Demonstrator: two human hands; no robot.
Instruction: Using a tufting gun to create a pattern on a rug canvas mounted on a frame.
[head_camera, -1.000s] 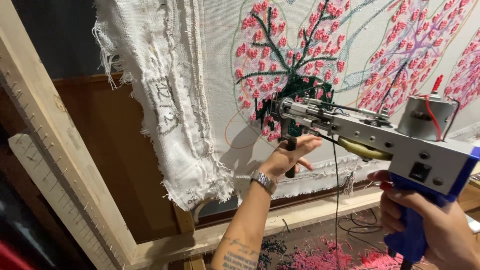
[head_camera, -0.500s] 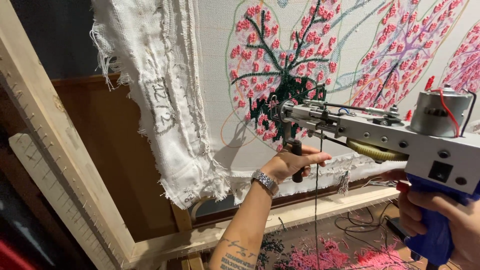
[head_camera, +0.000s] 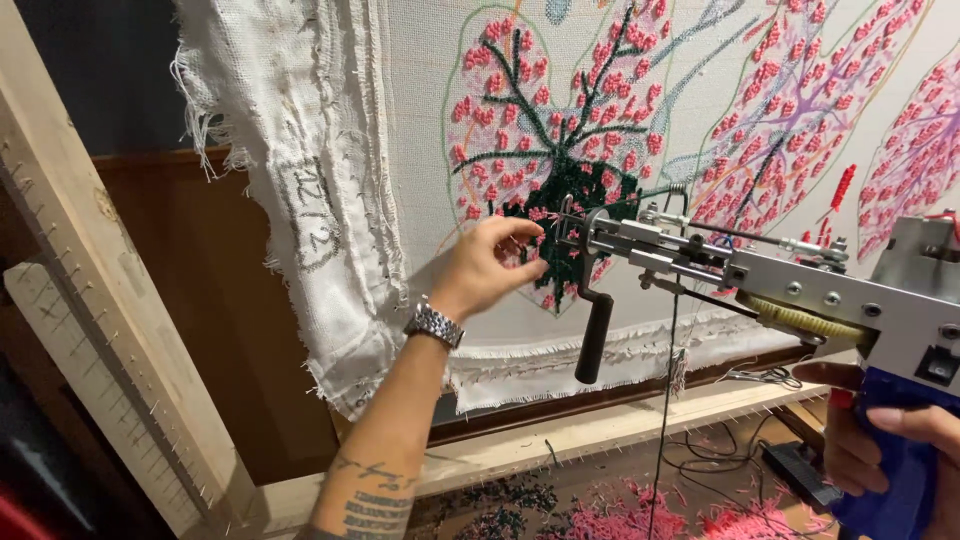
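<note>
Tufting gun (head_camera: 760, 280): silver metal body w/ blue grip, black front handle hanging down, held level, tip at pink-green leaf cloth (head_camera: 560, 160).

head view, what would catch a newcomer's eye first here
The tufting gun reaching in from the right, its blue handle in the right hand, its tip against the cloth. Behind it the white backing cloth on the wooden frame shows pink and dark green leaf shapes. The left hand, a metal watch on its wrist, pinches at the gun's tip.
</note>
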